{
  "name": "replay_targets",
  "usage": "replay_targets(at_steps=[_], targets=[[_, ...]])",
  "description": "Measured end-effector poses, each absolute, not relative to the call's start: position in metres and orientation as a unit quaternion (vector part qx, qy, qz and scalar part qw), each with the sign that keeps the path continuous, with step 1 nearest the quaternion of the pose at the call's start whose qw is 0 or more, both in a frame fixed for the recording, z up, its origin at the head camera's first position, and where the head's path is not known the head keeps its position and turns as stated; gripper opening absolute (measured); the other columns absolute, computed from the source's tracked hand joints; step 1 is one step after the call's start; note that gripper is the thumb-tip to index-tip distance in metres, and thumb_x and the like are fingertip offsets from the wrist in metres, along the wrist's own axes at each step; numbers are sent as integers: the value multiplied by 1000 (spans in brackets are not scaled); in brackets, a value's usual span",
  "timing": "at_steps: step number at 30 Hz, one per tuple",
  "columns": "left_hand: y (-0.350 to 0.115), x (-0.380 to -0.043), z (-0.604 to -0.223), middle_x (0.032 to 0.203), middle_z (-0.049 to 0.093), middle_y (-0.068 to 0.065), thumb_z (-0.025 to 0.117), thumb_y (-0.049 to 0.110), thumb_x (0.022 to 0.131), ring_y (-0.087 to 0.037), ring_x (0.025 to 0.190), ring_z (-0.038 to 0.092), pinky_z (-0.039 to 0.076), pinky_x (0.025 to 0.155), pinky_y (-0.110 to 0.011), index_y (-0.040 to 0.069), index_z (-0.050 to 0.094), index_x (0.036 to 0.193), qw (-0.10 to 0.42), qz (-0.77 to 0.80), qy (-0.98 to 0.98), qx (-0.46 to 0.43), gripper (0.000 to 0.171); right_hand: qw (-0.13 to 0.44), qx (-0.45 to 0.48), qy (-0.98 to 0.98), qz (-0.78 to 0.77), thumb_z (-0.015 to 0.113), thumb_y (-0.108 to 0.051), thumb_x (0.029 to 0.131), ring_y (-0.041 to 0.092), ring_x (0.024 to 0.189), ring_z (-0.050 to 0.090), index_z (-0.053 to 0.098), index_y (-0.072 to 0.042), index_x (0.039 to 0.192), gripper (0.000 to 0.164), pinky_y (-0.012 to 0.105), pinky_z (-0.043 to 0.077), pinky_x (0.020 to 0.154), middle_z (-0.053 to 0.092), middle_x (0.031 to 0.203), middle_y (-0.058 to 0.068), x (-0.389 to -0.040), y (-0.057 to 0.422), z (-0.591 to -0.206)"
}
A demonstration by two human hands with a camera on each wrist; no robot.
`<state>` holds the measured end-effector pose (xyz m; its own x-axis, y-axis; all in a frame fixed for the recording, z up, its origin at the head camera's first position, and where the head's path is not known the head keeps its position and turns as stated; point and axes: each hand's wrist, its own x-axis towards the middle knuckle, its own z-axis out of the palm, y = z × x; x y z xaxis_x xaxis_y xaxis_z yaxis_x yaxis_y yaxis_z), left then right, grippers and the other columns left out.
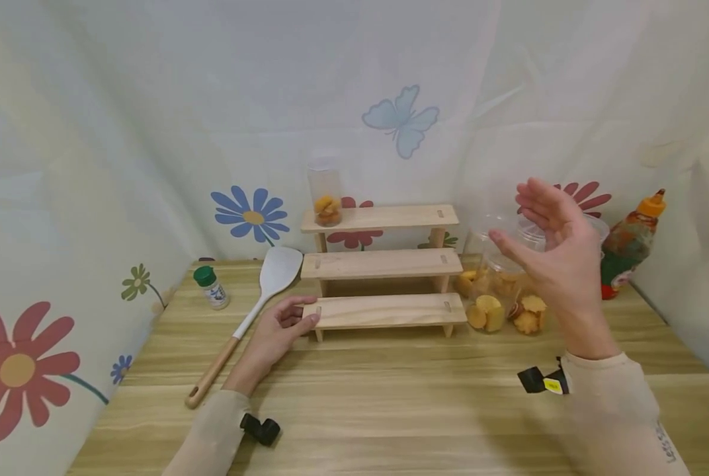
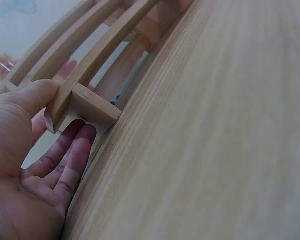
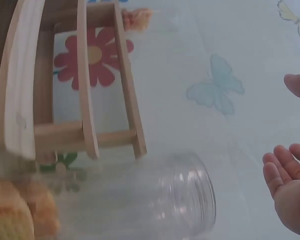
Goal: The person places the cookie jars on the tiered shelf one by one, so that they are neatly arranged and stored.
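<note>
A three-tier wooden display stand [image 1: 384, 311] stands mid-table. My left hand [image 1: 280, 334] holds the left end of its lowest tier; in the left wrist view, the thumb [image 2: 42, 92] lies on the board and the other fingers [image 2: 72, 165] curl below it. Over at the right, my right hand [image 1: 553, 254] is raised with fingers apart and nothing in it, overlapping the clear jars in the head view. One clear jar [image 3: 190, 197] with cookies [image 3: 20, 210] at its bottom is close in the right wrist view. A small clear jar [image 1: 326, 188] of yellow-orange snacks stands on the top tier.
Left of the stand, a white spatula [image 1: 280, 268] with a wooden handle lies beside a green-capped shaker [image 1: 211, 289]. Several cookie jars [image 1: 485, 311] crowd the right side, in front of a sauce bottle [image 1: 631, 244] with an orange cap. Patterned cloth [image 1: 402, 122] hangs behind.
</note>
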<state>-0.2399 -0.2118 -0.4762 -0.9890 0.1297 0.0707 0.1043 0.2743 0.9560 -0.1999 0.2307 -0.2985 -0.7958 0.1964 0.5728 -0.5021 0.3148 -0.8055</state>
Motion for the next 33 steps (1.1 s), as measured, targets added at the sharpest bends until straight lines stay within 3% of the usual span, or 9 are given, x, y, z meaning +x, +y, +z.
replay_targets(at_steps=[7, 13, 19, 28, 33], targets=[[-213, -240, -477, 119, 73, -16, 85, 30, 103, -25, 108, 67, 55, 89, -25, 12, 73, 144, 10, 596, 799, 74, 47, 321, 70, -732, 597, 92, 9, 86, 18, 136, 60, 63, -10, 156, 78, 16, 46, 114, 66, 151, 5, -193, 268, -305], [-213, -239, -476, 120, 73, -16, 85, 31, 103, -25, 109, 67, 55, 88, -26, 14, 74, 143, 11, 596, 800, 71, 45, 329, 27, -759, 561, 88, 8, 90, 13, 135, 60, 61, -10, 157, 74, 14, 43, 115, 65, 149, -2, -188, 296, -319], [-213, -240, -477, 121, 73, -15, 85, 31, 103, -25, 110, 68, 55, 88, -26, 16, 74, 143, 12, 596, 800, 72, 44, 310, 0, -767, 562, 86, 4, 95, 12, 133, 59, 57, -13, 161, 74, 11, 41, 115, 65, 147, -7, -187, 318, -342], [-213, -241, -477, 118, 74, -13, 85, 30, 103, -23, 106, 70, 56, 86, -26, 17, 74, 142, 14, 597, 799, 69, 43, 274, 9, -724, 633, 86, 11, 91, 9, 123, 63, 60, -4, 155, 71, 7, 49, 99, 68, 138, -6, -192, 335, -382], [-213, -241, -477, 118, 73, -15, 85, 30, 103, -24, 106, 69, 56, 85, -26, 15, 74, 142, 14, 600, 797, 73, 44, 243, -13, -765, 596, 85, 0, 97, 1, 121, 61, 54, -9, 162, 73, 5, 48, 97, 62, 136, -15, -194, 338, -399]])
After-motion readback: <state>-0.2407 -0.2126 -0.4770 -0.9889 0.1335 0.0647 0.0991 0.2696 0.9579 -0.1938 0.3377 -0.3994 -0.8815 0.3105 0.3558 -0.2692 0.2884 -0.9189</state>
